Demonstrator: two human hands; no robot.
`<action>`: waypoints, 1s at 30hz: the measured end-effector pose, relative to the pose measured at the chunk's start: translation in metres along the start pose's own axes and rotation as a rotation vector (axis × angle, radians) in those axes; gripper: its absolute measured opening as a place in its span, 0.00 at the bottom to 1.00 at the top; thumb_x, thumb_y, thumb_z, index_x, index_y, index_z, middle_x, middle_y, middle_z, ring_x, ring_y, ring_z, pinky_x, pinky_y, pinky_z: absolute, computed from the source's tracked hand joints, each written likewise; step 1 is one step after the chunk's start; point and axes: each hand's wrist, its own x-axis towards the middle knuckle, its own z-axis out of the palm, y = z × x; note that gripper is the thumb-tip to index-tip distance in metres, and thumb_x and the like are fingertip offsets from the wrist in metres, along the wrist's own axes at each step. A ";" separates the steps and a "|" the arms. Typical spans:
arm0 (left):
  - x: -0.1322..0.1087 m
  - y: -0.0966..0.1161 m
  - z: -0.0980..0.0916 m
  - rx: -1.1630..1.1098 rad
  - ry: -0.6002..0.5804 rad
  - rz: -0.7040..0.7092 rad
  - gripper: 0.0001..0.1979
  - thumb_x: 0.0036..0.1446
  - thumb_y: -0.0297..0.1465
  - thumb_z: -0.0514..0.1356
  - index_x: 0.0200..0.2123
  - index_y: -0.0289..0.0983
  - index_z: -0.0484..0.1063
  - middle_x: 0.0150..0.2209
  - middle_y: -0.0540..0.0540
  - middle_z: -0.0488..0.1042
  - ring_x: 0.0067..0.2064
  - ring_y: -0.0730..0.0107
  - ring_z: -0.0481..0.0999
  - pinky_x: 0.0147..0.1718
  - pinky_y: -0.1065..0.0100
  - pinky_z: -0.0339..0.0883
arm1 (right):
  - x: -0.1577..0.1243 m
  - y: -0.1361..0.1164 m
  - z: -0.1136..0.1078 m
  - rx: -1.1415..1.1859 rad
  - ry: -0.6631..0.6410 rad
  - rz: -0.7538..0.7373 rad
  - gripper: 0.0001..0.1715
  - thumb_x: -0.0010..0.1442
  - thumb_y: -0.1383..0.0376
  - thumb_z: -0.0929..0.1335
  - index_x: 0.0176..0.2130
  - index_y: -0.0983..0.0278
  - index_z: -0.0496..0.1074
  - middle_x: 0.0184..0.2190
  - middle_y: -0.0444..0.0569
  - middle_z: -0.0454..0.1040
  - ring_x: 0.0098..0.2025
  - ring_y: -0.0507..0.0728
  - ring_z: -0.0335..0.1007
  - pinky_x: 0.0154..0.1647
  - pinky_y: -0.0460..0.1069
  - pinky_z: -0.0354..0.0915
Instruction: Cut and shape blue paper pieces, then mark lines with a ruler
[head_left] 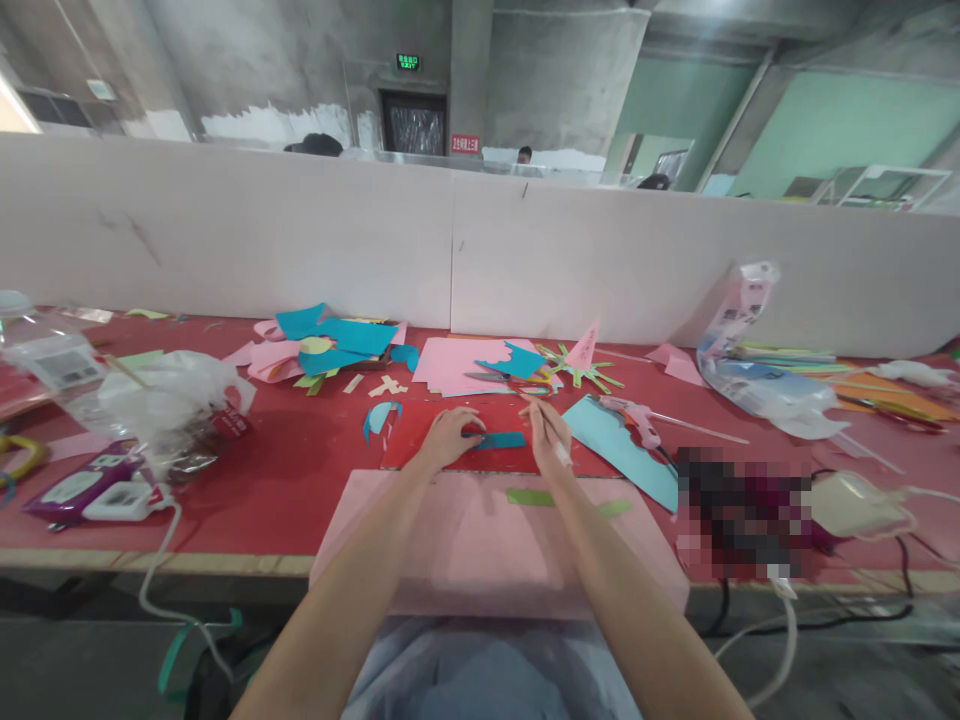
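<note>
A blue paper strip (pixel 504 440) is lying on a red board (pixel 409 440). The left hand (pixel 452 437) is curving, partly closed, at the strip's left end; whether it is gripping or pressing cannot be told. The right hand (pixel 546 442) is holding a slender pen-like object (pixel 554 430) in bent fingers, beside the strip's right end. A pink sheet (pixel 465 560) is lying nearest the body; a pink glue gun (pixel 636 422) is resting to the right.

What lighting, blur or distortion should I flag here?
Head view, throughout: diffuse light over the red table, a blown-out patch at upper left; fine detail at the left hand and right hand is soft; the bottle at left looks stretched, probably by a wide lens; a pixelated block covers part of the table's right side.
</note>
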 end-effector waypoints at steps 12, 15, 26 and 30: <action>0.001 0.000 0.000 0.037 -0.028 -0.013 0.08 0.53 0.31 0.61 0.38 0.45 0.75 0.53 0.51 0.70 0.57 0.63 0.65 0.59 0.57 0.53 | 0.000 0.007 0.013 0.141 -0.311 0.299 0.23 0.55 0.45 0.63 0.26 0.61 0.69 0.11 0.39 0.61 0.22 0.55 0.69 0.30 0.48 0.68; 0.001 -0.001 0.001 0.038 -0.021 -0.008 0.09 0.55 0.28 0.58 0.38 0.45 0.75 0.53 0.50 0.70 0.57 0.64 0.65 0.59 0.58 0.53 | 0.002 0.018 0.015 0.159 -0.253 0.324 0.20 0.53 0.46 0.65 0.26 0.59 0.62 0.10 0.36 0.58 0.21 0.55 0.70 0.29 0.49 0.68; 0.000 0.001 0.000 0.040 -0.026 -0.023 0.11 0.55 0.25 0.56 0.38 0.45 0.74 0.53 0.50 0.70 0.57 0.64 0.66 0.59 0.56 0.53 | 0.002 0.013 0.012 -0.004 -0.265 0.228 0.24 0.58 0.46 0.61 0.21 0.59 0.58 0.12 0.41 0.65 0.22 0.55 0.71 0.27 0.46 0.64; 0.000 0.002 -0.001 0.034 -0.015 -0.019 0.10 0.55 0.25 0.56 0.37 0.43 0.74 0.53 0.49 0.70 0.57 0.64 0.66 0.59 0.56 0.53 | 0.003 0.012 0.012 0.024 -0.224 0.278 0.23 0.54 0.46 0.64 0.21 0.58 0.55 0.08 0.38 0.59 0.24 0.57 0.73 0.25 0.46 0.64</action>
